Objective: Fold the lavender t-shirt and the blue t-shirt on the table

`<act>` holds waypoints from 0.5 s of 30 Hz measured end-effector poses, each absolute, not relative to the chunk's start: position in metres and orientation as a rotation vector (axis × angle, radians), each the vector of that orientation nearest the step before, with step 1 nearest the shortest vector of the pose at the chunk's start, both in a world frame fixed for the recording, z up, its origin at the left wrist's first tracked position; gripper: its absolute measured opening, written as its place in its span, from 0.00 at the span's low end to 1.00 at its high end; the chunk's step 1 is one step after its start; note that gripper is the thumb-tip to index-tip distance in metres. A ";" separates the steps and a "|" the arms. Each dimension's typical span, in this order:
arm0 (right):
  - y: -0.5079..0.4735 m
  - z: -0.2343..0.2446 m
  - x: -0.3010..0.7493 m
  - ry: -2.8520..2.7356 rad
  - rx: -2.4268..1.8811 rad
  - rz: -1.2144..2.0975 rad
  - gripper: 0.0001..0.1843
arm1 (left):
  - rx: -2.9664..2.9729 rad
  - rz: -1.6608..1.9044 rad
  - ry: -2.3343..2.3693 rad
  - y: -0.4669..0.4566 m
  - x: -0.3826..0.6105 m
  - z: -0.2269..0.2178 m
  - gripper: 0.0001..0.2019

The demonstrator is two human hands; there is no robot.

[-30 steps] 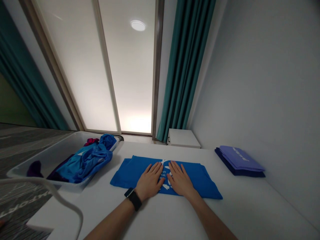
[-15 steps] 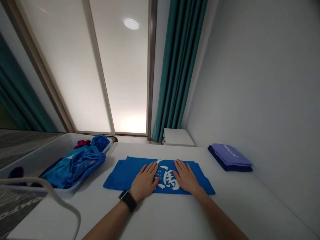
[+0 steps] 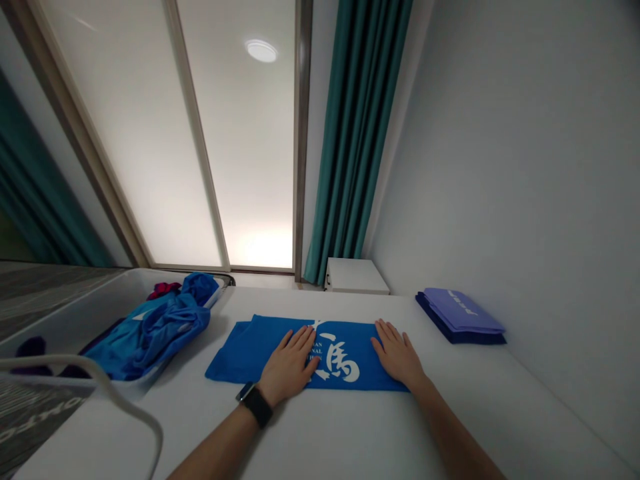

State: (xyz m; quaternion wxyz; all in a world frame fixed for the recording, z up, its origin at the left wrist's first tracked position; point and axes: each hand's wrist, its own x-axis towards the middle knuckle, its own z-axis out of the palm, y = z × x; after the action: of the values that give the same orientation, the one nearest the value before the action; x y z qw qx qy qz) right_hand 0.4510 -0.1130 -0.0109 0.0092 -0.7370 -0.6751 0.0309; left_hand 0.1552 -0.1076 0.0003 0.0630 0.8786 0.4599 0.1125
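A folded blue T-shirt (image 3: 240, 353) with white lettering and a large white character lies flat on the white table (image 3: 320, 437). My left hand (image 3: 291, 359) rests palm down on its middle, fingers stretched out, covering part of the print. A dark watch is on that wrist. At the shirt's right end, my right hand (image 3: 398, 353) lies flat with its fingers extended. The fabric beneath both palms is hidden.
To the left, a pale plastic bin (image 3: 95, 290) holds crumpled blue, red and dark clothes (image 3: 160, 330). Folded purple and navy garments (image 3: 463, 313) are stacked at the right by the wall. A pale cable (image 3: 125, 403) curves through the lower left. Behind the table stands a white cabinet (image 3: 356, 275).
My right hand has slid to the right, from beside the white character to the shirt's right end, uncovering the print. My left hand has stayed in place.
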 end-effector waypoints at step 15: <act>-0.110 -0.021 0.454 -2.137 -2.350 0.016 0.34 | 2.715 0.409 1.599 -0.095 0.112 -0.006 0.27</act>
State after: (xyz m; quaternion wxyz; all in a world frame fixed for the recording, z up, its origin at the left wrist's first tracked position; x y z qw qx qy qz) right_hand 0.4541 -0.1104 -0.0210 -0.0172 -0.7397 -0.6727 0.0049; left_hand 0.1120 -0.0947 -0.0057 -0.0178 0.8544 0.5031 0.1288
